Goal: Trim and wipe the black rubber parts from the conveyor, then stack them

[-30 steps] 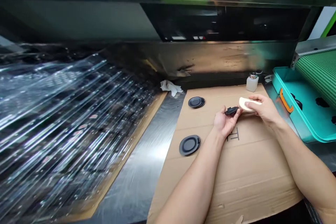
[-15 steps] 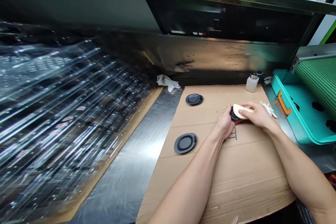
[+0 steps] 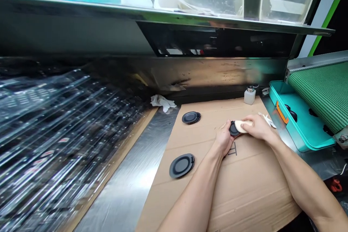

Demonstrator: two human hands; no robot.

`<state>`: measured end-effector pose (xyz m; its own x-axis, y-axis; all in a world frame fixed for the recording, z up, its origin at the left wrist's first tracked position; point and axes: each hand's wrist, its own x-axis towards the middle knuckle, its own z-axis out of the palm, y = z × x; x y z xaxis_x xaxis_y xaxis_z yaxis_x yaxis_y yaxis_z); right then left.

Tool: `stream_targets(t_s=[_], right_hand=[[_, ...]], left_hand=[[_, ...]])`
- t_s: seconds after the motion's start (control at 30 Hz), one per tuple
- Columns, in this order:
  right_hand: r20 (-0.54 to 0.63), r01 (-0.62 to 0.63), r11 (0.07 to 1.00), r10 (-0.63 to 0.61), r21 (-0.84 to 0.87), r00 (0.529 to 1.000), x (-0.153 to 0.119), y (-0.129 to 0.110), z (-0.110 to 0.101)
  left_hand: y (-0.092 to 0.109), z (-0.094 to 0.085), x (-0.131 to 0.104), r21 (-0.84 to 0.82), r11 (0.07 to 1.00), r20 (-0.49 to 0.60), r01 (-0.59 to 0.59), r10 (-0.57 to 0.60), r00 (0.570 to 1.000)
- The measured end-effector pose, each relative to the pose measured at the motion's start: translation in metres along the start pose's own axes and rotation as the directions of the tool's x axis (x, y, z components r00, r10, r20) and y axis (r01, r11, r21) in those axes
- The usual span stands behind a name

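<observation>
My left hand is closed on a small black round part above the cardboard sheet. My right hand pinches a cream-coloured pad, which lies against the black part and covers its right side. To the left, a small stack of black discs rests on the cardboard. Nearer to me lies a larger dark disc with a notch at its right edge, beside my left forearm.
A clear bottle with a metal top stands at the cardboard's back edge. White gloves lie at the back left. On the right are a teal bin and a green conveyor. Plastic-wrapped stacks fill the left.
The camera view has tilted up and shifted right. The pad has slid to the right across the black part, so more of the part shows.
</observation>
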<state>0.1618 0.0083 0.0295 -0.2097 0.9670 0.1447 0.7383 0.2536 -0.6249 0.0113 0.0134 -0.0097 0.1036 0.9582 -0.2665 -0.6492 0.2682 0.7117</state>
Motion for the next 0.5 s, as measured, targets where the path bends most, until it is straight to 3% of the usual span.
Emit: stream_targets(t_s=[0.1,0.2,0.33,0.4,0.5], right_hand=[[-0.032,-0.004,1.0,0.003,-0.026,0.999,0.001,0.002,0.002],[-0.153,-0.132,0.987,0.117,-0.096,0.981,0.004,0.006,-0.001],[-0.04,-0.091,0.984,0.086,-0.154,0.996,0.004,0.015,-0.02],[-0.128,-0.12,0.953,0.088,-0.277,0.988,0.002,0.023,-0.031],[-0.255,-0.3,0.834,0.199,-0.463,0.946,0.002,0.036,-0.041]], left_hand=[[0.002,-0.001,0.002,-0.003,0.999,-0.024,0.035,-0.035,0.999],[0.009,-0.005,0.005,-0.039,0.993,-0.055,0.108,-0.11,0.992],[0.024,-0.012,0.008,-0.165,0.976,-0.06,0.143,-0.155,0.986],[0.03,-0.015,0.008,-0.225,0.964,-0.029,0.144,-0.154,0.988],[0.033,-0.017,0.007,-0.261,0.95,0.019,0.171,-0.172,0.985]])
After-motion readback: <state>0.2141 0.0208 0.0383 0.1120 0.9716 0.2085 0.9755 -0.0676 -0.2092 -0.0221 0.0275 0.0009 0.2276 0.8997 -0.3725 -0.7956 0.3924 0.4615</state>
